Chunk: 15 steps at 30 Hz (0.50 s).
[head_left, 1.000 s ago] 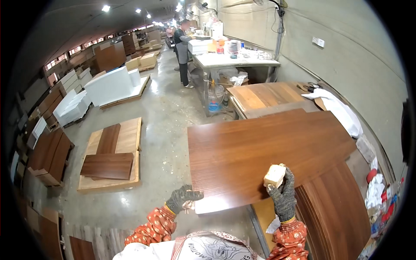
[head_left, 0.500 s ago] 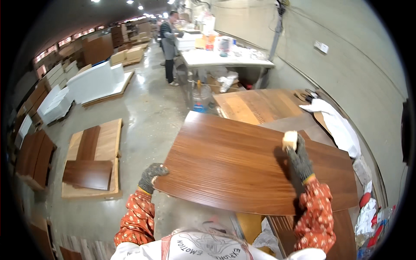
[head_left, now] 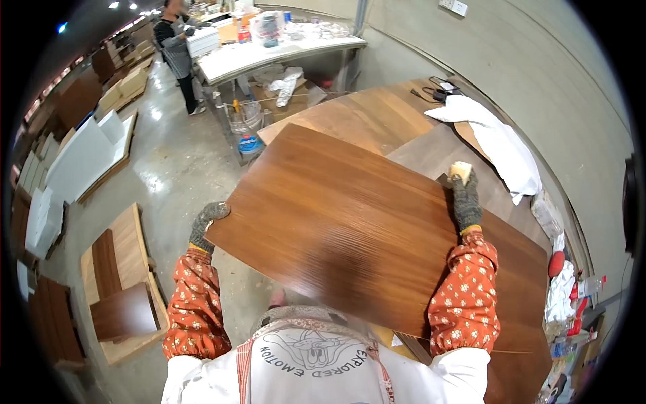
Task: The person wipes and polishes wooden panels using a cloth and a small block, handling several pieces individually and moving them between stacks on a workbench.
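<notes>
Left grip (head_left: 205, 225) and right grip (head_left: 464, 198) clasp opposite edges of the wood panel (head_left: 336, 222) spanning between them.

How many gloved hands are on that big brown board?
2: the left hand grips the brown board at its left corner; the right hand, holding a pale block, at its right edge.

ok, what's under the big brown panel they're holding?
Under the brown panel, held by left hand and right hand: more stacked wood panels showing at its far edges. What supports them is covered.
</notes>
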Each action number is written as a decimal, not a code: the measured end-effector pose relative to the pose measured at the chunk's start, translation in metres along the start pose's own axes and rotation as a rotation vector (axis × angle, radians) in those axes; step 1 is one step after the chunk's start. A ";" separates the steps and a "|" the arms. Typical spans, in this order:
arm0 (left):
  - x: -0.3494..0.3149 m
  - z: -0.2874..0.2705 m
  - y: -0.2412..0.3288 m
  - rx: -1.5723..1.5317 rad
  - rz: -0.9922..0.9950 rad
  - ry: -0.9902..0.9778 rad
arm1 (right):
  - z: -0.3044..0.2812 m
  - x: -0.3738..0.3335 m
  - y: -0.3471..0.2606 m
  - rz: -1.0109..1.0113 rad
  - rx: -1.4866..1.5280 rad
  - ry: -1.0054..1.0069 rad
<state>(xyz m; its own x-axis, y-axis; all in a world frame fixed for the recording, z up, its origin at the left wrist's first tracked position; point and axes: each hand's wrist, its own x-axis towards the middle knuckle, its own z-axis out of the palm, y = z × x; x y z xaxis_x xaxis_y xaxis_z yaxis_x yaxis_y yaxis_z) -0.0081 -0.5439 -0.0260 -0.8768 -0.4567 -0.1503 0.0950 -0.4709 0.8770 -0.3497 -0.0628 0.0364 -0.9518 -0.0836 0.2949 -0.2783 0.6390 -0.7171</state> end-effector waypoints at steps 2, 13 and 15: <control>0.040 -0.002 -0.017 0.022 0.031 -0.056 | -0.019 -0.003 0.014 0.075 -0.037 0.076; 0.194 0.106 -0.052 0.802 0.818 -1.022 | -0.049 -0.135 0.000 0.163 0.080 0.411; 0.207 0.119 -0.049 0.771 0.885 -1.147 | -0.019 -0.159 -0.058 0.201 0.252 0.406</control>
<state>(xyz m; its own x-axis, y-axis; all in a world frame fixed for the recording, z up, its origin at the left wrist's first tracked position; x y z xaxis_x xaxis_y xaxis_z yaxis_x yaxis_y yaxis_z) -0.2502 -0.5252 -0.0456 -0.5847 0.5672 0.5801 0.7917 0.2428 0.5606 -0.1795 -0.0722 0.0427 -0.8768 0.3574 0.3216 -0.1652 0.4041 -0.8996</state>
